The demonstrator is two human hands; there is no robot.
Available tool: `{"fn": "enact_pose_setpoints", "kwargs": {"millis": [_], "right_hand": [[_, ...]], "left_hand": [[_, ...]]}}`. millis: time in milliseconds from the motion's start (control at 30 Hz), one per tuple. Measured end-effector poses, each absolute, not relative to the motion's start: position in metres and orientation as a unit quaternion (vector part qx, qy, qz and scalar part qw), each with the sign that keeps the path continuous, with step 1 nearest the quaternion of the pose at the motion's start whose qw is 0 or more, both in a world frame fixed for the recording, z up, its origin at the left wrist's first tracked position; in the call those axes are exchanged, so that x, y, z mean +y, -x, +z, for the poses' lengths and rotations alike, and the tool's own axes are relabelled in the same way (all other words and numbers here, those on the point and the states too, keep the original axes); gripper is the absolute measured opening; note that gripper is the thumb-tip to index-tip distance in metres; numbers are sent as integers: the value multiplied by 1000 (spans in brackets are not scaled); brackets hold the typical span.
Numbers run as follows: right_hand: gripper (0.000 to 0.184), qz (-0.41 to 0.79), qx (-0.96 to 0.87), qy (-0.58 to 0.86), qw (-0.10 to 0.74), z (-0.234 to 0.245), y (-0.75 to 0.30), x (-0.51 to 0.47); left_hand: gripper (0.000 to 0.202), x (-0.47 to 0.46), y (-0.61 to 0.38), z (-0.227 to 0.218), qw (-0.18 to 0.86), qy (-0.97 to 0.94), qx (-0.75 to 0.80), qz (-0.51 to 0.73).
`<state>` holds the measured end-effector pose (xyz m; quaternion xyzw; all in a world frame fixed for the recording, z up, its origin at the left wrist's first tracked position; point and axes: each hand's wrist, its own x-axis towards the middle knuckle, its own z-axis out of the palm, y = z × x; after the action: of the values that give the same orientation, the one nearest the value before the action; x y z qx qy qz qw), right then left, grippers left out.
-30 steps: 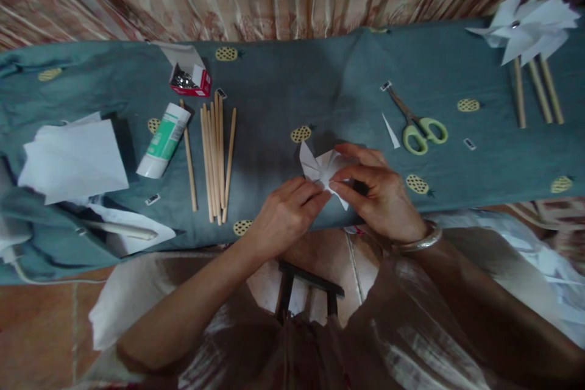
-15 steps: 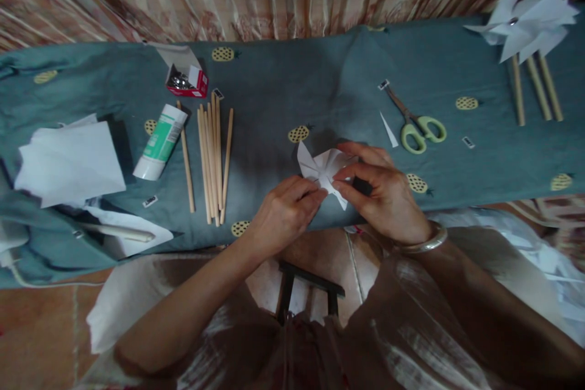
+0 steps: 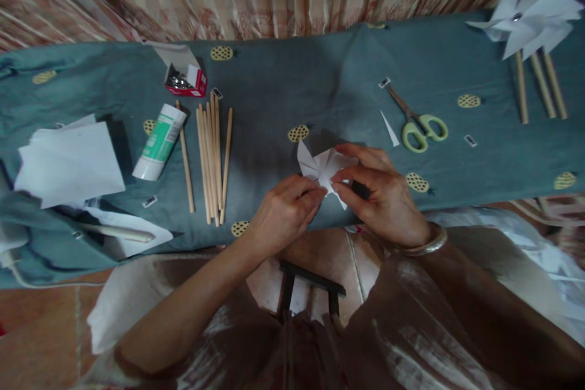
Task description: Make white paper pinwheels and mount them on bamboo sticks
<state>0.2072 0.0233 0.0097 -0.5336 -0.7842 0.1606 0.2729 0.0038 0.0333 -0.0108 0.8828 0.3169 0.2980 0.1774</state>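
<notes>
Far left of the grip, a pile of white paper (image 3: 73,164) lies unfolded on the tabletop (image 3: 274,85), so more sheets seem to await work. Nearer the grip come a white-and-green tube (image 3: 159,142), a red box (image 3: 197,86) of small shiny metal pieces beyond it, and a row of loose wooden sticks (image 3: 212,164), none joined to paper. At the grip itself, the folded paper (image 3: 325,166) already has pointed blades and creases; its shaping looks well advanced, yet no stick or fastener shows on it. To the right, past a thin white offcut (image 3: 389,129) and the scissors (image 3: 425,128), white pinwheels (image 3: 525,19) lie far off above three handles (image 3: 542,86), seemingly complete.

The folded paper sits between the two hands: the left hand (image 3: 287,212) pinches its near left edge, thumb and finger closed together, and the right hand (image 3: 381,198) grips its right side, thumb and forefinger meeting near the centre.
</notes>
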Motion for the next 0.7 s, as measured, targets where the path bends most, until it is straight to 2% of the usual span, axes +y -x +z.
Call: {"fn": "enact_pose_setpoints", "kwargs": {"millis": [700], "right_hand": [[21, 147, -812, 502, 261, 5, -206, 20]], "left_hand": [[15, 32, -4, -9, 173, -883, 318, 299]]}}
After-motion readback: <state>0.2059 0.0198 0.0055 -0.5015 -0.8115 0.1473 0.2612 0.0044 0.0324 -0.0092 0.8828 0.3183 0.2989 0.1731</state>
